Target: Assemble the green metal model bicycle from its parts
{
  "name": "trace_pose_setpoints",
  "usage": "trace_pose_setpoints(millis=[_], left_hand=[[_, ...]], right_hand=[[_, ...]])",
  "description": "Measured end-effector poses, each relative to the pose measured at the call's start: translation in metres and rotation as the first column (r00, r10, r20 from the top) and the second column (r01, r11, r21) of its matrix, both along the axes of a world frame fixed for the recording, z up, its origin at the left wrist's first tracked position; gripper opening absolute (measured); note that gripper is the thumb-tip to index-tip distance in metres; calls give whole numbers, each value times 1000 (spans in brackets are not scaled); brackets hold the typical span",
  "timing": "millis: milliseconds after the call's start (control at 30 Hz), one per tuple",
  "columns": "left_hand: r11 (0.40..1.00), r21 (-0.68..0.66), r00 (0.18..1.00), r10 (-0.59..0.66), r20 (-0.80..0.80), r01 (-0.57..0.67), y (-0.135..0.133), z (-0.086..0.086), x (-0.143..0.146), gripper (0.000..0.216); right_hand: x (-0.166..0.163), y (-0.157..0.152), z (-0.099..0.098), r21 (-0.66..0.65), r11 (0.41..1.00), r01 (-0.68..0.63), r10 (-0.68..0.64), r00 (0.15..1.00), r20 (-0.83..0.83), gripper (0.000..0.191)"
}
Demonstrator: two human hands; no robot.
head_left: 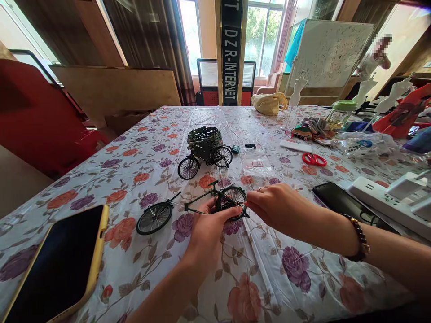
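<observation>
One bicycle frame runs crosswise, front leftward — left fingers gripping its wheel, right fingers pinched alongside.

Dark-green bicycle frame (saddle uppermost) sits near a separate spoked wheel.

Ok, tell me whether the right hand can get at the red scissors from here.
Probably yes: just flowered tablecloth shows between the right hand and the red scissors, though that hand is busy at the model bicycle's rear wheel.
</observation>
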State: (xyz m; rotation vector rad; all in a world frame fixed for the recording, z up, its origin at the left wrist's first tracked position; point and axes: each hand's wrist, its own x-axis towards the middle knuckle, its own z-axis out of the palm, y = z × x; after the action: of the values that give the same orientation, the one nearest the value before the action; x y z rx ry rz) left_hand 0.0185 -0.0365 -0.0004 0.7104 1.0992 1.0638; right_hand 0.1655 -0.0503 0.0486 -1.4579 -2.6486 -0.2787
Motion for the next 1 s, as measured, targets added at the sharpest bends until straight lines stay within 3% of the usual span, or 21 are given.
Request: trace_pose_setpoints(millis=[333,567,733,867,1000], left_hand=[[998,-54,1000,-15,-15,14,2,-3,-2,33],[999,-45,1000,-16,11,17,2,-5,-3,31],[999,-41,1000,-18,5,18,2,-4,-3,30],[1000,-17,1000,-1,-29,1,1,-4,-3,32],[982,187,991,25,-133,0,-3,3,-3,22]], right_hand=[[3,3,7,101,979,-176,160,976,149,15],[8,4,3,67,988,-140,129,981,146,13],[10,4,2,82,988,-134,127,988,83,18],[9,4,2,17,998,-60,61,998,-25,21],[10,7,-1,-150,988,34,-77,953,-294,28]])
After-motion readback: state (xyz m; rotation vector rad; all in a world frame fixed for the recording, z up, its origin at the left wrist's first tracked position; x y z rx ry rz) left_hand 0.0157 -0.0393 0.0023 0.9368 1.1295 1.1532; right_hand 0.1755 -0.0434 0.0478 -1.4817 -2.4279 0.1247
